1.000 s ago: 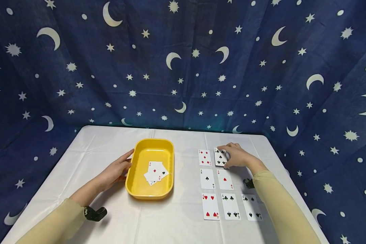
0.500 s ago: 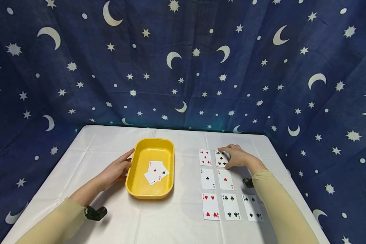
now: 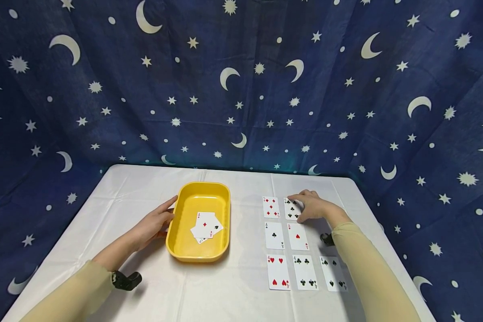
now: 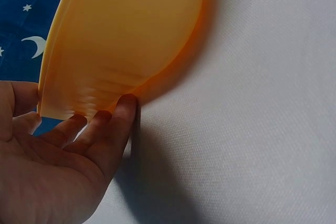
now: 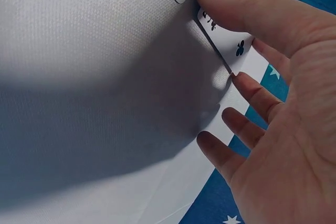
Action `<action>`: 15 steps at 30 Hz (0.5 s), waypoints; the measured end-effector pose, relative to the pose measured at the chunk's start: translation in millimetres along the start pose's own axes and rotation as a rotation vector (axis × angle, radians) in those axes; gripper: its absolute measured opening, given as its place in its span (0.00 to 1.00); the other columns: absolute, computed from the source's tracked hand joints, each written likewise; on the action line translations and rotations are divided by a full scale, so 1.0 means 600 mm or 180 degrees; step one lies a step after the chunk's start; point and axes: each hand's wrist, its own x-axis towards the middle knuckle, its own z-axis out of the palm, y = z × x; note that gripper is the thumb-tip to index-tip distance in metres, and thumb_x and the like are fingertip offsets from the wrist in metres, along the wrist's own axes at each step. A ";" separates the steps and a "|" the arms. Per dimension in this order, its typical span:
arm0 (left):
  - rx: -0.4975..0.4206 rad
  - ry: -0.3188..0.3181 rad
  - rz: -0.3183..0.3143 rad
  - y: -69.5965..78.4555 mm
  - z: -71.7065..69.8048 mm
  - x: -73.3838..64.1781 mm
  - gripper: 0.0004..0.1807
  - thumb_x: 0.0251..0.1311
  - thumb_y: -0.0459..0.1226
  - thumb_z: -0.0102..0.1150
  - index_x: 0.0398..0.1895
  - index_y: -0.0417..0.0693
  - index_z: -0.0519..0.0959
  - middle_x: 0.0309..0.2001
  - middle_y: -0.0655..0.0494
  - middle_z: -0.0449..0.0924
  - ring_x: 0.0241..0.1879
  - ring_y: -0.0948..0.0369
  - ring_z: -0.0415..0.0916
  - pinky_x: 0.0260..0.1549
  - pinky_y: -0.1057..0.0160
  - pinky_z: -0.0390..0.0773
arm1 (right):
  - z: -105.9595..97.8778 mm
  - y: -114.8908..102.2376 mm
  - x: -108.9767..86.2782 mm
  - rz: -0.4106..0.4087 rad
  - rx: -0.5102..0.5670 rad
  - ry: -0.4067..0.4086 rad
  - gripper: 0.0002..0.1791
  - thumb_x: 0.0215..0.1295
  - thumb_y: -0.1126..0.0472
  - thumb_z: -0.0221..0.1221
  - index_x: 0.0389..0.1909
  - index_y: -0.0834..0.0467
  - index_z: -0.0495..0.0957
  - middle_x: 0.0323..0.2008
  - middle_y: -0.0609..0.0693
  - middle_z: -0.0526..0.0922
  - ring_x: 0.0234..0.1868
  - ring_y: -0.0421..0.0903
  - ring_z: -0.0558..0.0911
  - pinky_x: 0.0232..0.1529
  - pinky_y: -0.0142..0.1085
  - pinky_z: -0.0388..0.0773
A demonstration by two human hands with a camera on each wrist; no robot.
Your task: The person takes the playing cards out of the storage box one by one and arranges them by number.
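Observation:
My right hand (image 3: 314, 206) pinches the five of clubs (image 3: 290, 210) by its near and far edges, the thumb on the near one; part of this playing card is hidden under the fingers. My left hand (image 3: 154, 226) rests against the left side of a yellow tray (image 3: 197, 256). In the left wrist view, its loosely bent fingertips (image 4: 126, 107) touch the tray's outer wall (image 4: 126, 40). Inside the tray lie the ace of diamonds (image 3: 205, 225), a partly covered spade card (image 3: 217, 227) and a corner of another card.
Left of the held card lies the five of diamonds (image 3: 271, 207). Below are the ace of clubs (image 3: 274, 235) and ace of hearts (image 3: 298, 236). The nearest row has the four of hearts (image 3: 278, 272), four of clubs (image 3: 304, 272) and four of spades (image 3: 332, 273). A white cloth covers the table (image 3: 233, 295).
The five of clubs, its near edge slightly raised a second ago, has settled flat beside the five of diamonds. My right hand stays on it. The left hand and tray have not moved.

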 end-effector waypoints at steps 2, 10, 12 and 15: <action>-0.0002 -0.0004 0.0002 0.000 0.000 0.000 0.38 0.76 0.39 0.42 0.84 0.64 0.44 0.78 0.38 0.54 0.64 0.46 0.72 0.54 0.51 0.81 | -0.001 -0.001 0.000 0.0016 -0.0009 -0.0011 0.52 0.47 0.60 0.78 0.76 0.51 0.66 0.71 0.64 0.61 0.70 0.65 0.57 0.65 0.66 0.62; 0.0033 -0.0010 0.0004 0.001 0.001 -0.001 0.37 0.76 0.39 0.42 0.84 0.65 0.44 0.79 0.39 0.53 0.67 0.44 0.69 0.56 0.49 0.80 | -0.003 -0.002 -0.001 0.0007 -0.0062 -0.0039 0.53 0.49 0.60 0.77 0.78 0.51 0.64 0.73 0.64 0.60 0.71 0.65 0.56 0.66 0.66 0.61; 0.0027 -0.0010 0.0001 0.001 0.001 -0.001 0.37 0.76 0.39 0.42 0.84 0.65 0.44 0.79 0.39 0.53 0.67 0.44 0.69 0.56 0.49 0.80 | -0.005 -0.002 -0.002 -0.0013 -0.0059 -0.0012 0.54 0.49 0.60 0.77 0.78 0.52 0.63 0.73 0.64 0.59 0.72 0.65 0.55 0.66 0.66 0.61; 0.0026 -0.0002 -0.0007 0.001 0.001 -0.001 0.37 0.76 0.39 0.41 0.84 0.65 0.43 0.79 0.39 0.53 0.66 0.44 0.70 0.55 0.50 0.80 | -0.009 -0.003 -0.005 -0.0060 -0.0010 0.0065 0.55 0.47 0.60 0.77 0.79 0.53 0.62 0.73 0.65 0.59 0.72 0.66 0.55 0.67 0.66 0.60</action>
